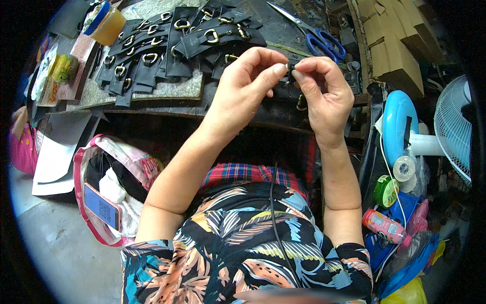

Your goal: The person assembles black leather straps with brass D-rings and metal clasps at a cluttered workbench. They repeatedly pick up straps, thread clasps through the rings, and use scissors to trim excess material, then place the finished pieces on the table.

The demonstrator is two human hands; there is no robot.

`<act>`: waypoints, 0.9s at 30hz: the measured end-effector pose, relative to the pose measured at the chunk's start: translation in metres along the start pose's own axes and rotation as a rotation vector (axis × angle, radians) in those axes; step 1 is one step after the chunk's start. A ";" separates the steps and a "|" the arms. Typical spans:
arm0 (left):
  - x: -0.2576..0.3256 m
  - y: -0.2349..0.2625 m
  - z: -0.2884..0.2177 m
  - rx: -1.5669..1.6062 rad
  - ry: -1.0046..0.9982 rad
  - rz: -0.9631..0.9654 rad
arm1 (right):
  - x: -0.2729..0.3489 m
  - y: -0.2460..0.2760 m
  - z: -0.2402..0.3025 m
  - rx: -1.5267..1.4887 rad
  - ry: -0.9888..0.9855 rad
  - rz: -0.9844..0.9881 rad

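Note:
Above the near edge of the worktable, my left hand (240, 86) and my right hand (326, 99) meet with their fingertips almost touching. Both pinch a small dark piece with a bit of gold-coloured metal (290, 74); the fingers cover most of it, so its exact kind does not show. Just left of my left hand lies a pile of black straps (177, 43) with gold-coloured rings and buckles, partly on a pale mat (179, 90). Beyond my right hand rest scissors (324, 43) with blue handles, their blades pointing away to the left.
At far left stand a tub (107, 25) with a blue lid and a yellow roll (65, 68). Cardboard pieces (392, 50) are stacked at right, above a blue-and-white fan (402, 119). Left of my lap, a pink-rimmed bag (81, 177) holds a phone (103, 206).

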State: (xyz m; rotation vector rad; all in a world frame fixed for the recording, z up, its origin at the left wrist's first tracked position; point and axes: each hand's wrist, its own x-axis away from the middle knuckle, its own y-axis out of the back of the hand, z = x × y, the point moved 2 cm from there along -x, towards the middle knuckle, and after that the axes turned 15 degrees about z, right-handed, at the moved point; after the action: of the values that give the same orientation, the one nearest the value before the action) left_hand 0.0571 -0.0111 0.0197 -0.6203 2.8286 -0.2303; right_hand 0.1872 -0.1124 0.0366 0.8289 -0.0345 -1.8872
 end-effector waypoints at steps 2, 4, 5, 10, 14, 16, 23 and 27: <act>-0.003 -0.004 0.003 -0.115 -0.059 -0.006 | 0.001 0.001 -0.002 -0.111 -0.026 -0.026; -0.006 -0.004 0.006 -0.234 -0.090 -0.043 | 0.001 0.002 -0.002 -0.105 -0.037 -0.017; -0.007 -0.004 0.007 -0.196 -0.087 -0.031 | 0.001 0.003 -0.002 -0.106 -0.044 -0.013; -0.010 -0.003 0.012 -0.114 -0.039 -0.018 | -0.004 0.013 0.000 0.169 0.052 0.059; -0.013 -0.001 0.012 -0.046 -0.020 0.004 | -0.006 0.016 0.002 0.380 0.192 0.121; -0.013 0.001 0.012 0.059 -0.005 -0.014 | -0.007 0.015 0.003 0.406 0.236 0.154; -0.014 0.007 0.010 0.311 0.024 -0.015 | -0.010 0.015 0.003 0.473 0.310 0.215; -0.017 0.011 0.010 0.373 0.031 0.014 | -0.016 0.027 0.004 0.417 0.243 0.360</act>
State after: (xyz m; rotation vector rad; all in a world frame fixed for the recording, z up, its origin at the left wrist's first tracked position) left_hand 0.0702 0.0048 0.0114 -0.5152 2.7112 -0.7477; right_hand 0.2097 -0.1133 0.0584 1.2401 -0.4106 -1.4480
